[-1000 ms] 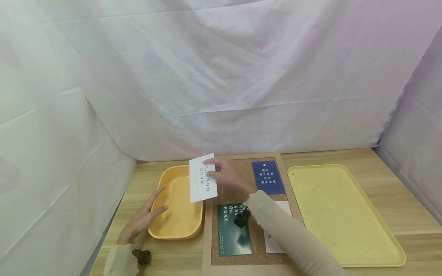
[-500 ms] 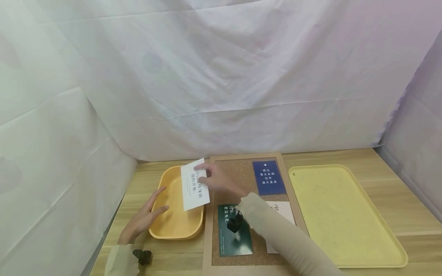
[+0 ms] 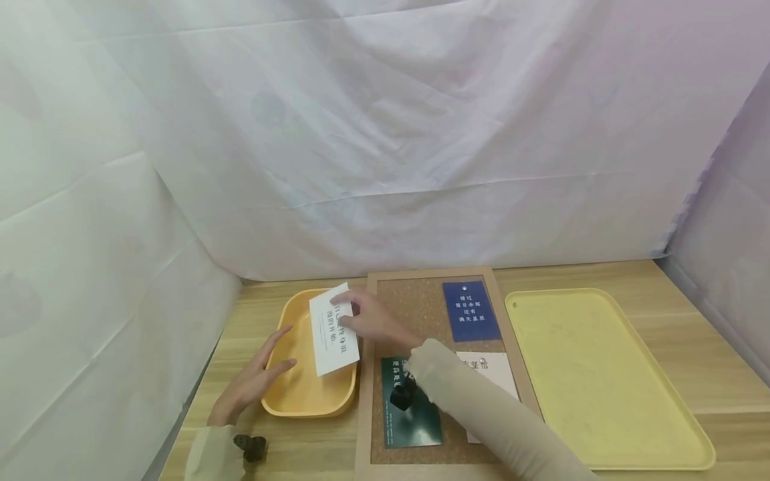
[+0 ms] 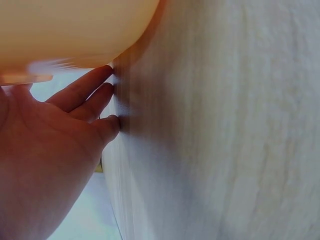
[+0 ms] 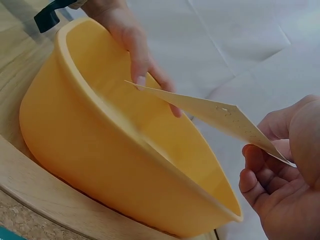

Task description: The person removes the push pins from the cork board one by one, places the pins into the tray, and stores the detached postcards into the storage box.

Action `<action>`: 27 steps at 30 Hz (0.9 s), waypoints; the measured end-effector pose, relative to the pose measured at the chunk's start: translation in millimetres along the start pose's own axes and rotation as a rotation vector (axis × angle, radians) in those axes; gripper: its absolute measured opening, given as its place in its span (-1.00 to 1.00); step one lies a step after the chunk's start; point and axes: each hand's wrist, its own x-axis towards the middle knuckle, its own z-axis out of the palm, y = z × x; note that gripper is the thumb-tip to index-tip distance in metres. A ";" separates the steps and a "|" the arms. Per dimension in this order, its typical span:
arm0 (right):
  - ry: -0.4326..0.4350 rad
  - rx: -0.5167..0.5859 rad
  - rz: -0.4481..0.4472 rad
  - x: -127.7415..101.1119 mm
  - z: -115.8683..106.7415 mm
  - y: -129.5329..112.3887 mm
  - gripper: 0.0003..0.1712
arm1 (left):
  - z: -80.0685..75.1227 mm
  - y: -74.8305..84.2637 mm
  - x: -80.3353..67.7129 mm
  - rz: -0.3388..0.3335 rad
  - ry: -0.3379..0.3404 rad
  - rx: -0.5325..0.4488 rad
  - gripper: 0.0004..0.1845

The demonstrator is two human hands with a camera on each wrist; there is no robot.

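Two hands at the orange tray (image 3: pixel 289 401), white card (image 3: pixel 333 329) above it.
Right hand (image 3: pixel 374 321) pinches the card; the right wrist view alone shows it clear of the rim. Left hand (image 3: pixel 252 384), fingers straight, steadies the tray's side.

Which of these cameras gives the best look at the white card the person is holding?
The head view: the white card shows its whole printed face, pinched by the right hand over the orange tray. The right wrist view shows the card almost edge-on, so its print is unreadable. The left wrist view shows only a blurred pale strip, perhaps the card.
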 end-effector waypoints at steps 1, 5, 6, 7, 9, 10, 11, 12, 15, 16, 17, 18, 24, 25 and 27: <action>-0.003 0.004 -0.002 0.1 0.6 0.0 -0.54 | 0.3 -0.4 0.3 -0.002 -0.001 0.002 -0.25; -0.012 -0.004 -0.027 2.1 3.4 -1.0 -0.54 | 0.7 -2.7 1.0 -0.007 -0.005 0.012 -0.25; -0.013 -0.003 -0.030 2.7 4.4 -1.4 -0.54 | 0.8 -2.8 1.0 -0.007 -0.003 0.014 -0.25; -0.013 -0.012 -0.031 3.3 5.6 -2.0 -0.54 | 0.9 -2.8 1.0 -0.006 -0.002 0.014 -0.25; -0.014 -0.027 -0.028 4.6 8.6 -2.9 -0.54 | 0.9 -2.9 1.2 -0.007 -0.001 0.012 -0.26; -0.018 -0.023 -0.019 5.1 10.2 -3.3 -0.54 | 0.9 -2.6 1.2 -0.007 0.000 0.009 -0.26; -0.022 -0.017 -0.006 5.4 12.0 -3.5 -0.54 | 0.9 -2.2 1.2 -0.007 0.000 0.007 -0.26; -0.027 -0.007 0.008 5.8 13.8 -3.5 -0.54 | 1.0 -1.7 1.1 -0.007 0.003 0.002 -0.26; -0.052 0.034 0.043 7.3 20.0 -2.8 -0.54 | 1.0 -1.2 0.8 -0.006 0.002 -0.005 -0.25; -0.058 0.043 0.048 7.9 21.9 -2.2 -0.54 | 1.0 -1.1 0.7 -0.006 0.003 -0.007 -0.25; -0.062 0.047 0.049 8.5 23.5 -1.5 -0.55 | 1.0 -0.9 0.7 -0.007 0.003 -0.005 -0.25; -0.066 0.050 0.048 9.1 24.9 -0.7 -0.55 | 1.1 -0.6 0.7 -0.008 0.005 -0.004 -0.25; -0.073 0.023 0.014 11.6 30.0 3.8 -0.56 | 0.8 0.0 1.3 -0.005 0.002 -0.013 -0.26; -0.074 0.013 0.011 12.1 30.7 4.1 -0.56 | 0.8 0.0 1.3 -0.002 0.001 -0.015 -0.26; -0.074 -0.006 0.007 13.1 32.0 4.5 -0.56 | 0.5 0.0 1.2 0.003 0.002 -0.016 -0.26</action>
